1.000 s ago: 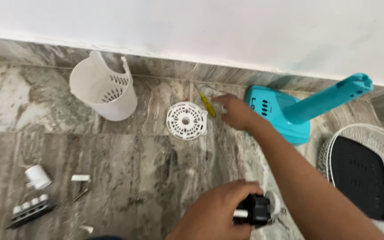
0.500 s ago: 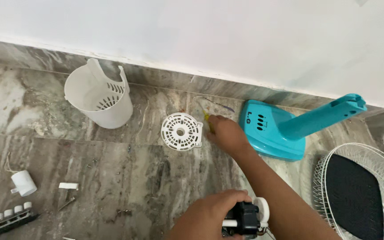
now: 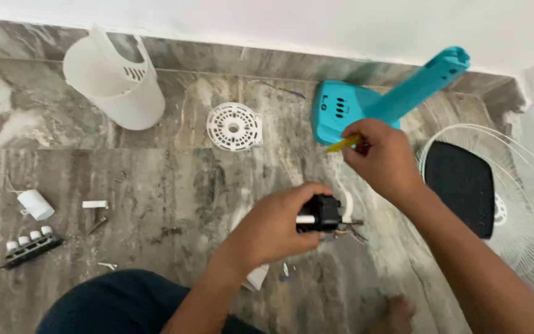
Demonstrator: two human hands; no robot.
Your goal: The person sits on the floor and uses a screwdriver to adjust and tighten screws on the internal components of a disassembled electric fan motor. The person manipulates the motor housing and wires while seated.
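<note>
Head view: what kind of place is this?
Likely a home floor used as a repair spot: grey marble-look floor tiles against a white wall, with a taken-apart fan spread out: teal fan base and white wire grille.

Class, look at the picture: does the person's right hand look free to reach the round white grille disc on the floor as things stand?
Probably yes. The right hand hovers right of the disc, and only bare floor lies between them. But its grip is shut on a yellow tool, so picking up the disc would be awkward.

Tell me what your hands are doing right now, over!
Left hand grips small black motor part. Right hand pinches yellow tool. Teal fan base just beyond; nothing blocking.
</note>
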